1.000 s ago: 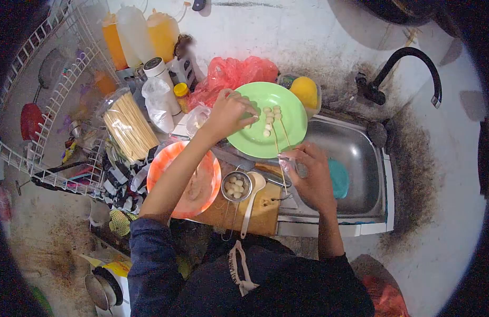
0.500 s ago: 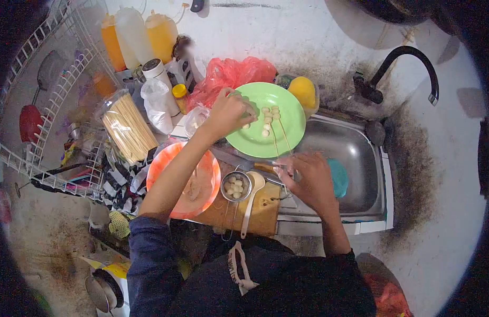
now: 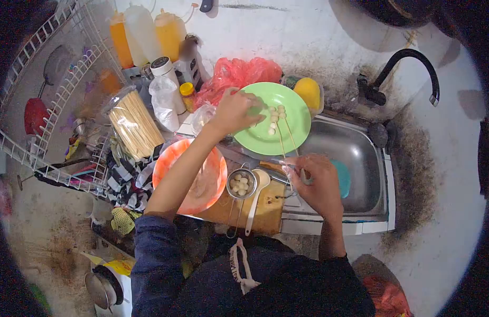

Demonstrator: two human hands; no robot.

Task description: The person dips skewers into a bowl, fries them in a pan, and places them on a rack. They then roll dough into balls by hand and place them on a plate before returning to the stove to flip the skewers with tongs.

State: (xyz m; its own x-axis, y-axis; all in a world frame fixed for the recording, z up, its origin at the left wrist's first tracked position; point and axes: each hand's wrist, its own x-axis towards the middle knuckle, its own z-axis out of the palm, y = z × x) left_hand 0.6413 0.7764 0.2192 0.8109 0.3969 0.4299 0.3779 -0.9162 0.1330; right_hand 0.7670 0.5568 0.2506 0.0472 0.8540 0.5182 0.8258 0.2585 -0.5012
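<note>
My left hand [image 3: 238, 112] reaches over the left side of a light green plate [image 3: 250, 146], its fingers apart and slightly blurred; I make out nothing held in them. Just right of its fingertips lie small pale balls [image 3: 273, 119] threaded on two thin wooden skewers [image 3: 289, 132], whose bare ends point toward me. My right hand [image 3: 318, 182] is closed, fingers bent and pressed together, above the sink's left edge below the plate. Whatever it may hold is too small to tell. A small strainer [image 3: 241, 184] with more pale balls sits between my forearms.
An orange-and-white bowl [image 3: 221, 171] stands under my left forearm. Beside the strainer, a white ladle [image 3: 253, 208] lies on a wooden board [image 3: 270, 214]. The steel sink [image 3: 363, 142] is at right, a pack of skewers [image 3: 133, 124] at left, red plastic bags [image 3: 244, 73] behind.
My left hand has moved right over the plate, its fingers nearer the skewered balls. The right hand has shifted slightly down and right, fingers more bent. The whole view has shifted a little.
</note>
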